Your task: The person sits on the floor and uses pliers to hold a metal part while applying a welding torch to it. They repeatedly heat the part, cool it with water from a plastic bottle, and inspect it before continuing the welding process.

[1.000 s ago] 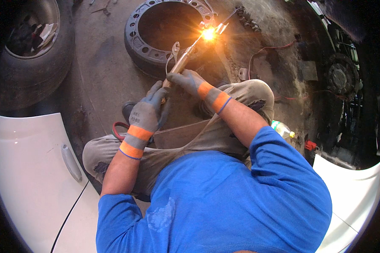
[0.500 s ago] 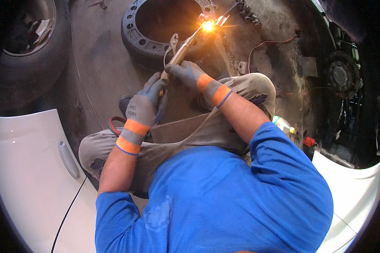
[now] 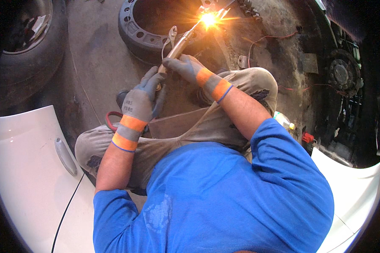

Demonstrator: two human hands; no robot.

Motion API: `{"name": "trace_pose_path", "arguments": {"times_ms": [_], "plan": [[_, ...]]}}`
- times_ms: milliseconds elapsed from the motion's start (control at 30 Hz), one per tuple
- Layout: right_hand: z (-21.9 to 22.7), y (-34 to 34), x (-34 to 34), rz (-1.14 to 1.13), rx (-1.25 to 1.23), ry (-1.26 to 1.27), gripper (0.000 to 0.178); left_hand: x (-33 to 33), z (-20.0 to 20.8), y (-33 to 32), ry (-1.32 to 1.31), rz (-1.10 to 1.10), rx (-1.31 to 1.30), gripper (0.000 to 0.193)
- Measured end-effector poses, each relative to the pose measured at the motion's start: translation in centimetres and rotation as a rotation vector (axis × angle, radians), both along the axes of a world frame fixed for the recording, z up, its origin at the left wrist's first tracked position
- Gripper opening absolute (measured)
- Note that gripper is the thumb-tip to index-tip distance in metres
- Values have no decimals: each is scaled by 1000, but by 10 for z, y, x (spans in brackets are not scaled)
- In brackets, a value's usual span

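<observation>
I hold a metal gas torch point(image 3: 178, 49) with both gloved hands. My left hand point(image 3: 144, 93), in a grey glove with orange bands, is closed round its rear end. My right hand point(image 3: 186, 67) grips the barrel farther forward. The torch slants away to the upper right, its tip ending in a bright orange glow point(image 3: 209, 20) over the rim of a dark brake drum point(image 3: 138, 37). Glare hides most of the small metal piece point(image 3: 222, 13) at the flame. Beside the barrel, slip-joint pliers point(image 3: 172, 37) rest with their jaws up against the drum.
A large tire point(image 3: 50, 63) lies at the far left. White vehicle panels point(image 3: 25, 152) flank me on both sides. A red wire point(image 3: 264, 41) crosses the floor at right, near a plastic bottle point(image 3: 284, 121) and a red fitting point(image 3: 308, 138). A red hose loop point(image 3: 108, 120) is by my left knee.
The glow at the torch tip looks larger and brighter. My hands and the torch keep the same grip, and the whole scene has shifted slightly up and left in view.
</observation>
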State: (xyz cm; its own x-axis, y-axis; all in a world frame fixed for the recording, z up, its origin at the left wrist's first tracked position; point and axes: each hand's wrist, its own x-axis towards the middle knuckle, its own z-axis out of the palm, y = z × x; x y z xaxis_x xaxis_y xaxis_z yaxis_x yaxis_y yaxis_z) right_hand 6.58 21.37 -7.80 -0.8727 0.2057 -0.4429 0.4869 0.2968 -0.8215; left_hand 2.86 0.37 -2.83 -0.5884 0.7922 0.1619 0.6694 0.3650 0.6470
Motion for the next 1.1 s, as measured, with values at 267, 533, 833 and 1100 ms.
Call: {"name": "trace_pose_path", "arguments": {"times_ms": [267, 533, 833, 1100], "plan": [[2, 1, -1, 21, 1, -79, 74, -1, 1, 0, -1, 3, -4, 33], [7, 0, -2, 3, 6, -44, 66, -1, 2, 1, -8, 13, -15, 34], [6, -2, -3, -5, 2, -20, 70, 0, 3, 2, -3, 16, 16, 33], [5, -1, -1, 37, 29, 4, 70, -1, 2, 0, 9, 8, 32, 31]]}}
